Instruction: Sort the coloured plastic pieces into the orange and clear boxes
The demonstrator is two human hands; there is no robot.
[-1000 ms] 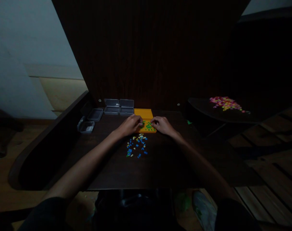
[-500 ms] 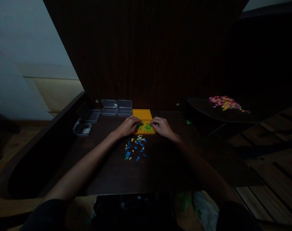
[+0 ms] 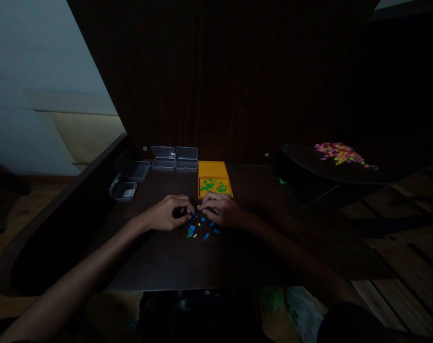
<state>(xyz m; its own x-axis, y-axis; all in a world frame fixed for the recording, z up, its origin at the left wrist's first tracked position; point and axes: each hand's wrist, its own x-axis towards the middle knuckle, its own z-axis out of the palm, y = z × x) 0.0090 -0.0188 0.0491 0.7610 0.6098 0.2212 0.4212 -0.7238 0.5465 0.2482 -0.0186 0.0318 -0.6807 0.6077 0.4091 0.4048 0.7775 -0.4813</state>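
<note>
Both hands rest on a dark wooden table (image 3: 173,257) in dim light. My left hand (image 3: 166,216) lies knuckles up with its fingers curled at the left edge of a small pile of tiny blue, yellow and green beads (image 3: 202,228). My right hand (image 3: 221,212) is curled over the top of the same pile, fingertips pressed together among the beads. What either hand pinches is too small to make out. Just beyond the hands lies an open orange box (image 3: 213,179) with green beads in its near half.
Clear plastic boxes (image 3: 175,158) stand open at the table's back left, with two more (image 3: 130,181) nearer the left rim. A pile of pink and yellow beads (image 3: 337,153) lies on a dark surface at the right. A dark panel rises behind the table.
Both hands have drawn back from the orange box toward me and now sit on the loose bead pile. The green beads in the box are uncovered.
</note>
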